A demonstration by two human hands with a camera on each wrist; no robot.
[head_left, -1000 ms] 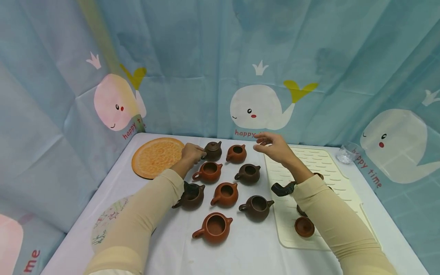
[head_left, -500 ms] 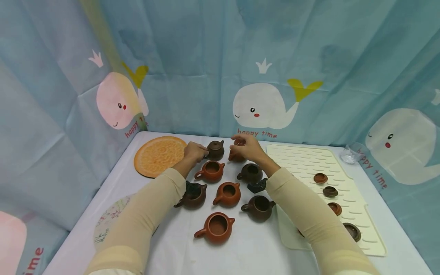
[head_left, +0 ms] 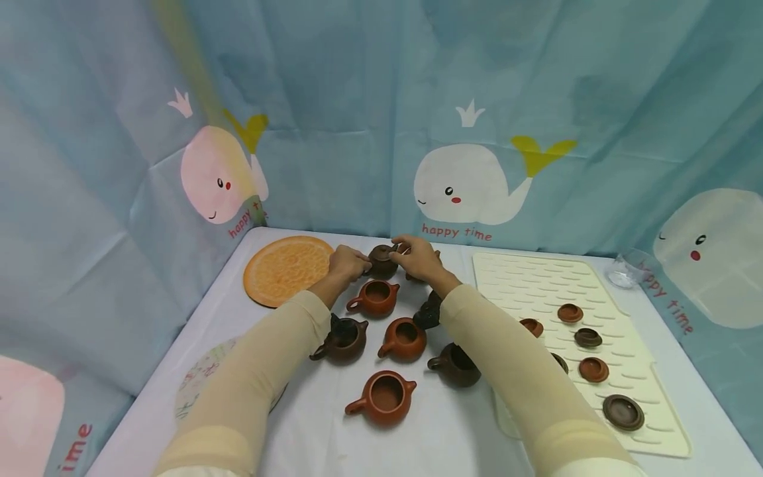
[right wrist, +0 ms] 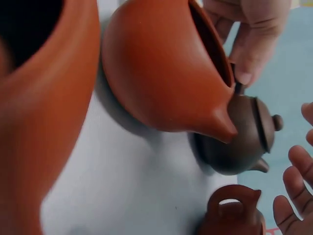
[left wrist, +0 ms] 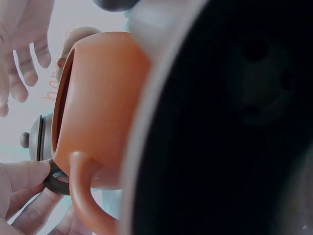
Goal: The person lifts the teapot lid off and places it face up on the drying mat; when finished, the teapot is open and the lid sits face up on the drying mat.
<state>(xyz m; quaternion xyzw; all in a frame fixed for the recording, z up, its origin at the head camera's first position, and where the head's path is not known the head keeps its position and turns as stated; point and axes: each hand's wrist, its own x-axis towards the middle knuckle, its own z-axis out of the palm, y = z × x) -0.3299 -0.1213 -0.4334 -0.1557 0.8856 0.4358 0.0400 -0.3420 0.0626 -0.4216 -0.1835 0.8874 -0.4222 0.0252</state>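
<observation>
A dark brown teapot [head_left: 381, 265] with its lid on stands at the back of the table. My left hand [head_left: 348, 265] pinches its handle [left wrist: 56, 185] between thumb and fingers. Beside the same teapot, on its spout side, hovers my right hand [head_left: 419, 260]; in the right wrist view its fingers [right wrist: 296, 171] are spread, with nothing between them. A reddish teapot [right wrist: 234, 220] behind the right hand is mostly hidden in the head view. Close in front of the dark pot sits an orange-brown lidless teapot [head_left: 375, 298].
More lidless teapots, such as a dark one [head_left: 344, 339] and a reddish one [head_left: 383, 399], stand nearer. A cream ribbed tray [head_left: 524, 281] at right carries several small lids. There is a round orange mat [head_left: 286, 268] at left and a clear glass [head_left: 626, 271] at far right.
My right hand has swung left from near the tray, over the reddish back teapot, to beside the dark lidded teapot. My left hand keeps its hold on the handle.
</observation>
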